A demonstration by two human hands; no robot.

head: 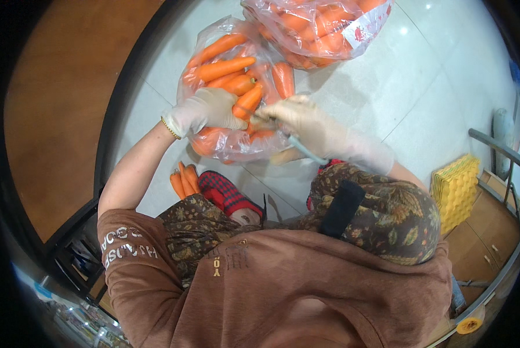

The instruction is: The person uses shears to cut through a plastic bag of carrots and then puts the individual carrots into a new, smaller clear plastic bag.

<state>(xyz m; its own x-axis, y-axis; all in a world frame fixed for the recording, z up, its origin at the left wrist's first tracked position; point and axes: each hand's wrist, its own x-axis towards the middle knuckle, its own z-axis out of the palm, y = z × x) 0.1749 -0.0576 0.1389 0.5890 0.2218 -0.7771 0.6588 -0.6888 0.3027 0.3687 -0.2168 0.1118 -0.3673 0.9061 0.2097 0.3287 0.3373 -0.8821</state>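
My left hand (210,108), in a whitish glove, grips a carrot (247,102) over an open clear plastic bag (260,150). More carrots (225,68) fill that bag. My right hand (316,126), also gloved and blurred by motion, is shut around a hand tool with a pale blue handle (305,149). The tool's dark front end is close to the carrot; blur hides whether it is a peeler or a knife. One loose carrot (283,80) lies at the bag's right side.
A second plastic bag of carrots (325,30) stands farther out on the tiled floor (399,82). Several carrots (184,180) lie beside my checked slipper (225,191). A brown panel with a black edge (68,87) borders the left; yellow egg-crate trays (454,193) stand at right.
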